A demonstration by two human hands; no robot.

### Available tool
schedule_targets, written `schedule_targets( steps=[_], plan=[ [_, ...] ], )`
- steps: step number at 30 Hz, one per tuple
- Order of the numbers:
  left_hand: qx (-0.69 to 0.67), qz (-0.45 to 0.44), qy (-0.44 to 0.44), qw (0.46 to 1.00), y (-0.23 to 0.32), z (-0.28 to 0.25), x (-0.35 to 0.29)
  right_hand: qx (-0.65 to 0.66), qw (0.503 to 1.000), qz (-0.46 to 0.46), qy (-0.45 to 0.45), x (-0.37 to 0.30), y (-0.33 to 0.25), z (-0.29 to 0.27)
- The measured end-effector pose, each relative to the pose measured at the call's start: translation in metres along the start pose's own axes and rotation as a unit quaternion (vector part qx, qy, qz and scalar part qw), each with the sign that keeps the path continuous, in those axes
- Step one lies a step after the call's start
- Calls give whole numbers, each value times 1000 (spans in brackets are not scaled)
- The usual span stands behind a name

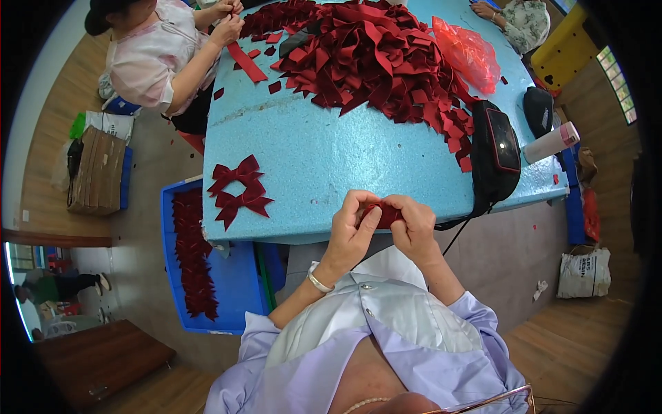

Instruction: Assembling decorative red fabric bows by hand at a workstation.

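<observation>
Left hand (353, 231) and right hand (416, 224), at the near edge of the blue table (317, 169), pinch dark-red velvet ribbon (389, 216) (partly hidden), which could slip if either slackens.

Left hand (356, 229) and right hand (415, 224), pinching red fabric (387, 215); blue table (310, 165), bearing ribbon heap (376, 58), two red bows (244, 201); blue crate (238, 290), dark-red bows (193, 255) inside
</observation>
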State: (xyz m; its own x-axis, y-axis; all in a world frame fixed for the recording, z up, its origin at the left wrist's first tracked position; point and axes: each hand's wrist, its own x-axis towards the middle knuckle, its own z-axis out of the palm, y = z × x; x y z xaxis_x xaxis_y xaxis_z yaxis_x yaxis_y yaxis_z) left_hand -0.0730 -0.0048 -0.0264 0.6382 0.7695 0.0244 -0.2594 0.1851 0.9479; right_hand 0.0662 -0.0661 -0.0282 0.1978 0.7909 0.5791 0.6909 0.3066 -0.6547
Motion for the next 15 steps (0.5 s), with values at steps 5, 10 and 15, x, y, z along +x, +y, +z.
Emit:
schedule_targets(
  steps=[5,10,15],
  plan=[
    [180,166,66,967,-11,3,4,55,996,64,10,3,-8,3],
    [-29,53,60,996,-10,5,5,283,914,292,-10,-6,-7,6],
    [-293,-88,41,951,-7,8,6,128,975,182,17,-5,-4,9]
  ],
)
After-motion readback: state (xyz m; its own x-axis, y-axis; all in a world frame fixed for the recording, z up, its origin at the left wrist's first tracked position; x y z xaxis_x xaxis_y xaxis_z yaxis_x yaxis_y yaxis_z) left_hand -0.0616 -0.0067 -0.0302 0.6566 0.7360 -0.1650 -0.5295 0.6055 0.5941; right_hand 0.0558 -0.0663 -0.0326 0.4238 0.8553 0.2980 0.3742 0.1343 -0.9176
